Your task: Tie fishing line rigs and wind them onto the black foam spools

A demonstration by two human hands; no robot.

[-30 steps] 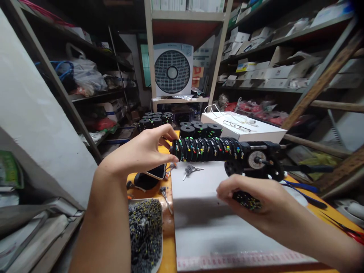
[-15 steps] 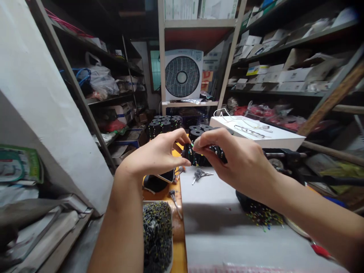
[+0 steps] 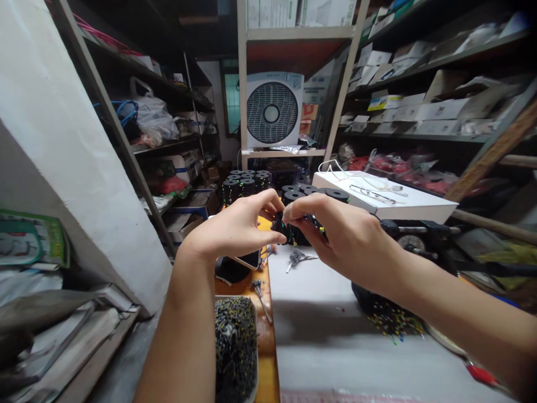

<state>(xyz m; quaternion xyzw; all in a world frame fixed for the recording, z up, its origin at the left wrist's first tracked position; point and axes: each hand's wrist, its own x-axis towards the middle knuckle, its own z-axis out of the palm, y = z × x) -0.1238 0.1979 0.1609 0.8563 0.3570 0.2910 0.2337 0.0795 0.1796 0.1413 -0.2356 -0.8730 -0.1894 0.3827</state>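
My left hand grips a black foam spool between its thumb and fingertips, in front of the rows of spools behind. My right hand is closed in a pinch against the right side of this spool. Whatever its fingertips hold is hidden or too small to name. Just below the hands, a bunch of small grey-headed pieces with pale stems lies on the white table surface. Under my right forearm, colourful round-headed pins spill around a dark holder.
Several black foam spools stand behind my hands. At lower left is a tray of small dark, yellow-tipped pieces. A phone lies near my left wrist. A white box carries glasses and a cable. Shelves and a box fan stand beyond.
The view has shifted slightly, so everything sits a little further right. Both hands keep their places at the spool, with the right fingertips still pinched against it.
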